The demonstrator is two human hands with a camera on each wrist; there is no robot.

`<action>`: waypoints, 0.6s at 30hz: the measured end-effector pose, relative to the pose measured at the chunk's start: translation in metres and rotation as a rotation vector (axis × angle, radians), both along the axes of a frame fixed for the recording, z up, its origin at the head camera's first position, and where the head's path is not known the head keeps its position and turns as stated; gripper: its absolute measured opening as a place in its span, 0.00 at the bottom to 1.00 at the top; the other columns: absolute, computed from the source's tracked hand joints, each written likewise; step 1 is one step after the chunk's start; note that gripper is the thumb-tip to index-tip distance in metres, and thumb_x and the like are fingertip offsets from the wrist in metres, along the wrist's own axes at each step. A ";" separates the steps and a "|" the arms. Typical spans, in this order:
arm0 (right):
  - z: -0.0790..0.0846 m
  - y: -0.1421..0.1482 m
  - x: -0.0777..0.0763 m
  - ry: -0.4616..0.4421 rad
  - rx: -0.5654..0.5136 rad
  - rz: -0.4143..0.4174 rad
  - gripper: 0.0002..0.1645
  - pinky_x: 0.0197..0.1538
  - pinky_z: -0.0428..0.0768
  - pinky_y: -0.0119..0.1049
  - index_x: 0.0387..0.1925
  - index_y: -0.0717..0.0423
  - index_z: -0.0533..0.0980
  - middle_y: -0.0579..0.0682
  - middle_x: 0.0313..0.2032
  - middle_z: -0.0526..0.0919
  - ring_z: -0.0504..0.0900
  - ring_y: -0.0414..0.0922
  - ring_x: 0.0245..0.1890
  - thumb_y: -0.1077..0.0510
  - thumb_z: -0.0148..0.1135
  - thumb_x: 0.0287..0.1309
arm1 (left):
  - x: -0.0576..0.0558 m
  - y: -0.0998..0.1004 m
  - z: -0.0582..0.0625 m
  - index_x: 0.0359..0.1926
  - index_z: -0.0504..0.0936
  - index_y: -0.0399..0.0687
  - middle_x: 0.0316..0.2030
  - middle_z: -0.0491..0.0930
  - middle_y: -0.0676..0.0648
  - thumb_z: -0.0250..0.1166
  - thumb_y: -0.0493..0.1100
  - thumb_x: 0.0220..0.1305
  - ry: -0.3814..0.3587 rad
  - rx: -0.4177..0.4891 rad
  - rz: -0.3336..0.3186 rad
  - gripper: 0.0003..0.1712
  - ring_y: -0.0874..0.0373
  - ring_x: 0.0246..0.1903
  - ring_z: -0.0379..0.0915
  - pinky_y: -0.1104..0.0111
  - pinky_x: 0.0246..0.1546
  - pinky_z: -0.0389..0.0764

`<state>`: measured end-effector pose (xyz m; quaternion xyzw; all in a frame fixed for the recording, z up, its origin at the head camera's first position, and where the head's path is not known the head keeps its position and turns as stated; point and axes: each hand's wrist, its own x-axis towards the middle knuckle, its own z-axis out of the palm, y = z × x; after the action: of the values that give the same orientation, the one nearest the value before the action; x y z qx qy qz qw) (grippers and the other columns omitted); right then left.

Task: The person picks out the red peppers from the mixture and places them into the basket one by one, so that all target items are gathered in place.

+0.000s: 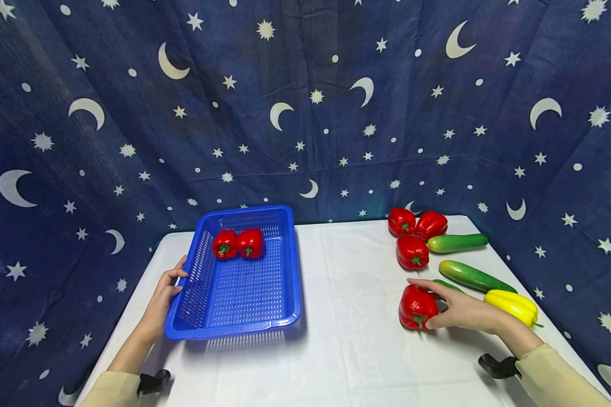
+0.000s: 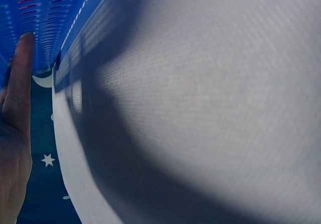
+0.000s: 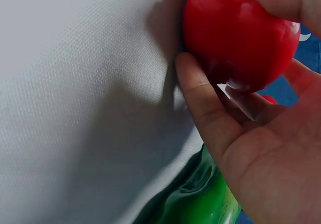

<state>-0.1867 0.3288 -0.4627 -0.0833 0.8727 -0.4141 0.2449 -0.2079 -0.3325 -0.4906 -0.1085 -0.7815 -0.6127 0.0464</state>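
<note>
My left hand (image 1: 158,302) rests against the left side of a blue plastic basket (image 1: 234,329), fingertips at its rim. In the left wrist view, a straight finger (image 2: 19,78) lies along the basket's slotted outer wall (image 2: 42,13). Two red bell peppers (image 1: 250,243) sit side by side inside, toward the back. On the right, my right hand (image 1: 463,308) grips another red bell pepper (image 1: 416,308), thumb at its stem side and fingers round the back. The right wrist view shows this pepper (image 3: 241,38) between thumb and fingers, close over the white cloth.
Behind the held pepper are three more red bell peppers (image 1: 412,252). Beside them lie green cucumbers (image 1: 476,276) and a yellow bell pepper (image 1: 511,306). A green vegetable (image 1: 447,285) is partly hidden by my right hand. A navy star-and-moon curtain (image 1: 305,113) surrounds the white table (image 1: 346,316).
</note>
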 end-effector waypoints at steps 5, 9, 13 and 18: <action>-0.002 0.001 0.000 -0.019 -0.020 -0.014 0.60 0.55 0.76 0.63 0.78 0.38 0.59 0.65 0.73 0.61 0.64 0.63 0.66 0.53 0.80 0.45 | -0.001 -0.001 0.000 0.59 0.59 0.33 0.82 0.44 0.46 0.38 0.29 0.70 -0.006 0.001 0.000 0.18 0.50 0.80 0.34 0.82 0.62 0.52; -0.005 0.001 -0.002 -0.009 -0.036 -0.013 0.59 0.55 0.77 0.61 0.77 0.39 0.61 0.64 0.72 0.63 0.64 0.63 0.65 0.54 0.80 0.45 | -0.001 -0.001 -0.001 0.59 0.59 0.32 0.82 0.43 0.44 0.38 0.29 0.70 0.004 0.006 -0.010 0.18 0.51 0.80 0.34 0.82 0.62 0.52; -0.007 0.002 -0.003 0.008 -0.049 -0.010 0.58 0.55 0.78 0.59 0.76 0.40 0.62 0.63 0.70 0.65 0.65 0.62 0.65 0.55 0.80 0.45 | 0.000 0.000 -0.001 0.59 0.59 0.32 0.82 0.43 0.44 0.38 0.29 0.70 0.016 0.012 -0.018 0.18 0.52 0.80 0.35 0.82 0.62 0.52; -0.008 0.002 -0.003 0.001 -0.053 -0.017 0.57 0.54 0.78 0.58 0.76 0.41 0.62 0.62 0.69 0.66 0.66 0.62 0.64 0.54 0.80 0.46 | 0.000 0.000 0.000 0.59 0.59 0.32 0.81 0.43 0.43 0.38 0.28 0.70 0.016 0.013 -0.017 0.18 0.48 0.80 0.34 0.82 0.62 0.53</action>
<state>-0.1894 0.3306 -0.4704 -0.0823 0.8622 -0.4392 0.2387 -0.2080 -0.3322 -0.4908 -0.1197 -0.7760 -0.6175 0.0478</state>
